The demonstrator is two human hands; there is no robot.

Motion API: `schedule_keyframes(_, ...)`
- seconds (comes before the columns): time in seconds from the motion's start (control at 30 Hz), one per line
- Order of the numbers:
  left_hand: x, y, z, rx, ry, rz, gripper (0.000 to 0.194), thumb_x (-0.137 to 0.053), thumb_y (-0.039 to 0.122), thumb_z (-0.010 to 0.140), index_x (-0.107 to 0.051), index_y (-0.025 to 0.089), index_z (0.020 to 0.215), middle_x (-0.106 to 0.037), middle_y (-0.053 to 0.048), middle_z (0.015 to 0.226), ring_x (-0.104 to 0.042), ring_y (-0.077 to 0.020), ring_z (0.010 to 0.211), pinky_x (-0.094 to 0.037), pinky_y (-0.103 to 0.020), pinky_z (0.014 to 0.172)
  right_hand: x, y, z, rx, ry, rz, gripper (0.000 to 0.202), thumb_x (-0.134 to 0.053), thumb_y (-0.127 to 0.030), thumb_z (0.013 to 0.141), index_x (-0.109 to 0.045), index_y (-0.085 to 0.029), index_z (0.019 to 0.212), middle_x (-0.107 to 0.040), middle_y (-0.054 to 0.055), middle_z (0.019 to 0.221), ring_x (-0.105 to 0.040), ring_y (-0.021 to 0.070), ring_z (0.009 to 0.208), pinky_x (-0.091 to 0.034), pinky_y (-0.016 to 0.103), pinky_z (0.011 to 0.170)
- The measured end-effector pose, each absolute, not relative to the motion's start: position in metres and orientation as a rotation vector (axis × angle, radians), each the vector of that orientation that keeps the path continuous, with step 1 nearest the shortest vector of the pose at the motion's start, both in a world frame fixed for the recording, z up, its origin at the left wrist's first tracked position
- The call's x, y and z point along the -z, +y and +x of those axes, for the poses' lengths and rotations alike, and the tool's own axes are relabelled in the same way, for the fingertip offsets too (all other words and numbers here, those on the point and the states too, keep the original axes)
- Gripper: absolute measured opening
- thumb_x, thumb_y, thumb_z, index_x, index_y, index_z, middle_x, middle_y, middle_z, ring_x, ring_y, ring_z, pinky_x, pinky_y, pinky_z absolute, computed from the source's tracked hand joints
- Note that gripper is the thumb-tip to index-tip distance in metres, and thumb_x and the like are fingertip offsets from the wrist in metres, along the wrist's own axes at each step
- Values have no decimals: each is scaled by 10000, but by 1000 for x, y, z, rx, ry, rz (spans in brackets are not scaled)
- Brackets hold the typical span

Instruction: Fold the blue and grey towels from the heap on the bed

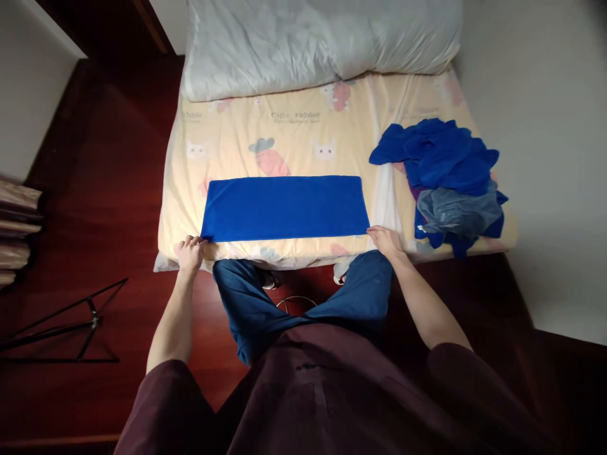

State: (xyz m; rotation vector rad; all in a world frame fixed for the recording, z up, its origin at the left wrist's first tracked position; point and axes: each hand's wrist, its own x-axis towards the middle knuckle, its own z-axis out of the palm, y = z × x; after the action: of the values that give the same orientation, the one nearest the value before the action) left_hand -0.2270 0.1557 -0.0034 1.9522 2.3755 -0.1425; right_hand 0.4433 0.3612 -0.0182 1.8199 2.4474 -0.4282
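Note:
A blue towel [287,208] lies flat as a long rectangle on the bed, its long side running across in front of my knees. My left hand [190,253] pinches its near left corner. At the near right corner, the fingers of my right hand [385,241] are closed on the cloth's edge. Both hands rest close to the front edge of the bed. To the right sits a crumpled heap of blue cloths [441,151], with a grey-blue cloth [458,212] on its near side.
The bed's yellow sheet [227,142] has carrot and rabbit prints. A rolled grey-white quilt [322,44] lies across the far side. A black tripod stand [92,322] is on the dark red floor at left, near a curtain [16,230]. A wall [540,158] borders the right.

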Motion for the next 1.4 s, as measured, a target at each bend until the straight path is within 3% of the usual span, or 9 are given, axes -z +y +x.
schedule_keyframes(0.13,-2,153,-223,218,2249,1999,436,-416,160,934,-803,211,1129,-734,-182,1203,-584,-369,1176,-464,-483,905,2,368,431,396,2339,1754,324,-525,-165,945,-809,-164,1101,-777,114,1197,-720,228,1063,-560,310,906)
schedule_keyframes(0.27,-14,168,-224,273,2141,1949,366,-458,230,919,-819,229,978,-754,-168,1112,-643,-369,1096,-523,-494,897,-20,375,409,287,2129,1637,325,-545,-52,875,-806,-110,1059,-754,219,1131,-684,302,1113,-536,374,909)
schedule_keyframes(0.37,-23,201,-206,62,2188,1954,411,-436,327,971,-793,216,1140,-749,-161,1188,-631,-376,1167,-527,-535,990,-33,378,364,208,2222,1606,349,-533,-67,886,-789,-98,1120,-723,246,1210,-599,360,1246,-493,475,1020)
schedule_keyframes(0.47,-22,252,-157,-309,2199,1955,524,-367,379,1029,-646,179,1426,-635,-142,1461,-538,-350,1362,-452,-525,1153,-37,375,282,268,2544,1694,426,-457,-144,966,-722,-108,1297,-608,215,1466,-482,377,1389,-409,564,1133)
schedule_keyframes(0.57,-3,297,-90,-425,2126,1945,590,-366,362,1035,-496,137,1565,-436,-142,1654,-372,-334,1535,-326,-528,1267,-25,365,187,482,2780,1711,546,-373,-213,1032,-515,-97,1546,-336,154,1708,-292,356,1556,-265,587,1254)
schedule_keyframes(0.73,45,315,-20,-421,2046,1911,625,-349,312,1027,-402,148,1629,-242,-111,1744,-133,-296,1640,-121,-563,1335,19,342,101,777,2745,1666,598,-323,-250,1059,-369,-122,1641,-190,94,1763,-107,300,1642,-55,587,1323)
schedule_keyframes(0.9,66,307,-21,-520,2039,1917,616,-326,343,1047,-404,173,1633,-198,-80,1754,-100,-278,1645,-72,-557,1345,47,337,103,743,2730,1704,601,-290,-304,1092,-283,-169,1677,-151,52,1770,-65,248,1652,7,561,1333)
schedule_keyframes(1.07,62,303,-30,-585,2080,1855,619,-365,402,1051,-404,200,1635,-184,-68,1758,-102,-283,1645,-62,-569,1342,47,347,127,714,2749,1761,652,-359,-439,1083,-292,-178,1677,-127,57,1773,-41,272,1655,14,575,1331)
schedule_keyframes(1.4,45,247,-115,-547,2437,1586,673,-364,465,1043,-375,161,1643,-180,-128,1759,-106,-321,1642,-61,-599,1324,55,385,282,420,2397,2171,691,-277,-495,1081,-262,-162,1686,-137,105,1773,-101,280,1648,-71,552,1330)
